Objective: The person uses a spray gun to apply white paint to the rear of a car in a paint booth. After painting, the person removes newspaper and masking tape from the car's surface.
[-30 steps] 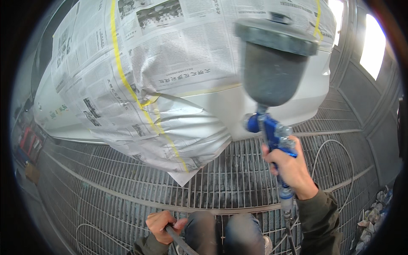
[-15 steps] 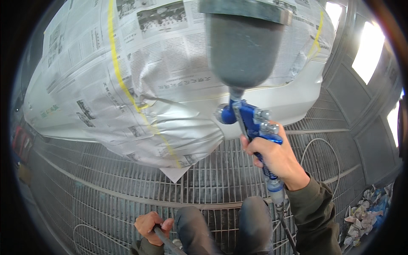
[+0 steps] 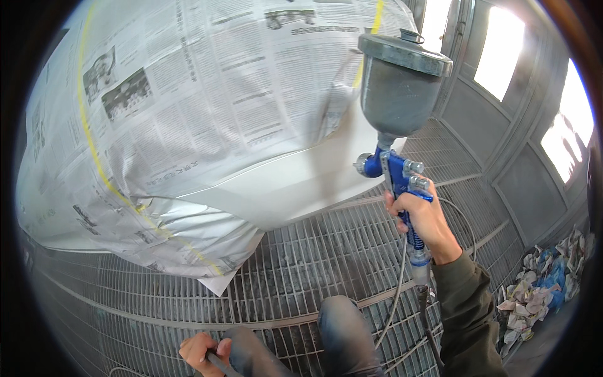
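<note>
My right hand [image 3: 424, 220] grips the blue handle of a spray gun [image 3: 397, 173] whose grey metal cup [image 3: 399, 88] stands upright on top. The gun's nozzle points left at a bare white panel [image 3: 289, 182] of a large body part. Newspaper [image 3: 207, 94] with yellow tape lines [image 3: 94, 157] covers most of that part, and silvery foil [image 3: 182, 235] wraps its lower edge. An air hose [image 3: 424, 308] hangs down from the gun's handle. My left hand [image 3: 200, 352] is low in the picture, closed around a dark hose [image 3: 218, 366] beside my knee [image 3: 342, 327].
A metal grate floor [image 3: 301, 276] lies below. Grey booth walls [image 3: 527, 182] with bright windows [image 3: 499, 53] rise on the right. A heap of crumpled paper and blue scraps [image 3: 543, 292] sits at the wall's foot on the right.
The spray gun and my right hand have moved to the right along the white panel. The view has shifted closer to the newspaper-covered part.
</note>
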### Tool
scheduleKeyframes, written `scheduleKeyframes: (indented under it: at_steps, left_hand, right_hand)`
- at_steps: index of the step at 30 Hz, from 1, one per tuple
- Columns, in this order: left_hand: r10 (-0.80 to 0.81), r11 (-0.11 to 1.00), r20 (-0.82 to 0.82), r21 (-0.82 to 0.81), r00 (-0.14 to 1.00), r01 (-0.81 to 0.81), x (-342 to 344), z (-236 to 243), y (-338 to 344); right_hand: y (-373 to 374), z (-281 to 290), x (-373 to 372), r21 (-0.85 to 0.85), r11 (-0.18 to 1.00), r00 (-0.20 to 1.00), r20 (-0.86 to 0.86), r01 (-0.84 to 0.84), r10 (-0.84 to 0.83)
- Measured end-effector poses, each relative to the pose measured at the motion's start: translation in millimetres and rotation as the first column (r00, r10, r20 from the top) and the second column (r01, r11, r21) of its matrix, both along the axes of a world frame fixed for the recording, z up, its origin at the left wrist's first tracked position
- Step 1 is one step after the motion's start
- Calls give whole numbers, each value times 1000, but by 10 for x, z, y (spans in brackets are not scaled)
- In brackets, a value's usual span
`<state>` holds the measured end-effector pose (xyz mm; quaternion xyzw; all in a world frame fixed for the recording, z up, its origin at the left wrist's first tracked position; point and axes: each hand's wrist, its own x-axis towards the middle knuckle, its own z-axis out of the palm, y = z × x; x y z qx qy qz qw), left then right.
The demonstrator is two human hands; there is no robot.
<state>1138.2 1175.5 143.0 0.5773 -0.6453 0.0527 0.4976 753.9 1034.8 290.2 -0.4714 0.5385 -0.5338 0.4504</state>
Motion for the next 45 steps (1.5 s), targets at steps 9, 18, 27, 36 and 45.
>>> scheduleKeyframes:
  at_steps: [9,18,27,36,45]
  left_hand:
    - [-177,981,121,-52,977,185,-327,299,1]
    - [24,1000,-60,4,998,-24,-558,212,72]
    - [45,999,-87,-4,995,-45,-762,325,192]
    - [38,999,-68,-23,997,-40,-910,393,173]
    - [-38,999,18,-35,999,38,-937,443,146]
  right_hand:
    - [-140,116,-1197,-193,939,939,-140,284,-313]
    - [14,308,-900,-63,997,999,-12,34,-35]
    - [-16,510,-554,-11,907,893,167,-422,418]
    - [-230,776,-1042,-170,971,985,-68,-169,159]
    - [-615,878,-1955,-287,951,971,-167,118,-171]
